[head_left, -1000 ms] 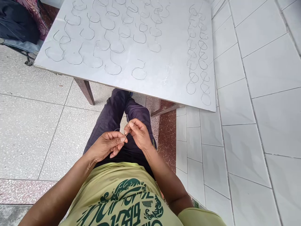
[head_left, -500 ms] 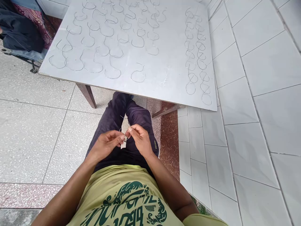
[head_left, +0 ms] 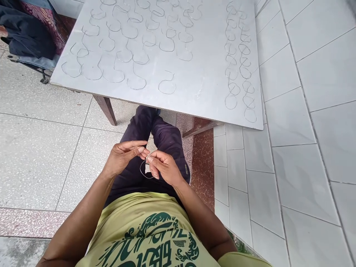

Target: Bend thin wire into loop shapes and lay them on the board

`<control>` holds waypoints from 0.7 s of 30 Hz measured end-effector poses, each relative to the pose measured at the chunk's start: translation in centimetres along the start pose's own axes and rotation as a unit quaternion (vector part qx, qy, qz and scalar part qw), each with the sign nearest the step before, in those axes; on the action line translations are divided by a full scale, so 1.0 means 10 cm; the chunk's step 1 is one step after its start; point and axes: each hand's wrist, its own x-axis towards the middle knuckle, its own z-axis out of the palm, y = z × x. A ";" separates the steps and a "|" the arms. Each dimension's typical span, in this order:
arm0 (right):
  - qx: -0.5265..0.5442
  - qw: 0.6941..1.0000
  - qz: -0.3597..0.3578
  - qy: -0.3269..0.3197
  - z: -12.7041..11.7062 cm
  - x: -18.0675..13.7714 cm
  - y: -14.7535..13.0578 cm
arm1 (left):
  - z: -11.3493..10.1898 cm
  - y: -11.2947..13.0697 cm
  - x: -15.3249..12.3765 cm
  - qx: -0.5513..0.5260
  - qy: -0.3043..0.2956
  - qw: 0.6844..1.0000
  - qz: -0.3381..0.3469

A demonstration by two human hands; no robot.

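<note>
Above my lap, my right hand (head_left: 164, 167) pinches a thin bent metal wire (head_left: 141, 171) between thumb and fingers. The wire's round curve hangs down to the left of those fingertips. My left hand (head_left: 125, 156) is just to the left, its index finger stretched out and apart from the thumb. Its lower fingertips are close to the top of the wire; whether they touch it I cannot make out. A small pale piece (head_left: 147, 168) shows behind the wire, partly hidden by my right hand.
Ahead stands a white-topped table (head_left: 205, 70) with many S-shaped wires (head_left: 137, 79) on its left and middle. Two columns of linked-looking wire curves (head_left: 245, 72) lie along its right side. A white tiled wall (head_left: 292, 133) borders the right. A folding chair (head_left: 36, 61) with dark cloth stands far left.
My left hand has loosened its pinch, with the index finger now stretched out. The wire has turned, so its curve now hangs below my right fingertips. The view has shifted slightly.
</note>
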 end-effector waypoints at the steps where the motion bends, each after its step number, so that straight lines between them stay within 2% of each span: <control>1: 0.016 1.000 0.006 -0.012 0.00 0.00 0.00 | -0.02 -0.01 -0.01 -0.006 -0.001 1.000 -0.004; 7: 0.069 0.996 0.034 -0.037 -0.01 0.06 -0.07 | -0.02 -0.06 0.01 -0.084 0.019 0.996 -0.002; 13: 0.033 0.999 0.005 0.003 -0.05 0.08 -0.13 | 0.05 -0.03 0.07 -0.114 0.066 0.991 0.009; 21: 0.033 0.999 0.014 -0.004 -0.10 0.03 -0.13 | -0.03 -0.01 0.07 -0.105 0.023 0.994 -0.004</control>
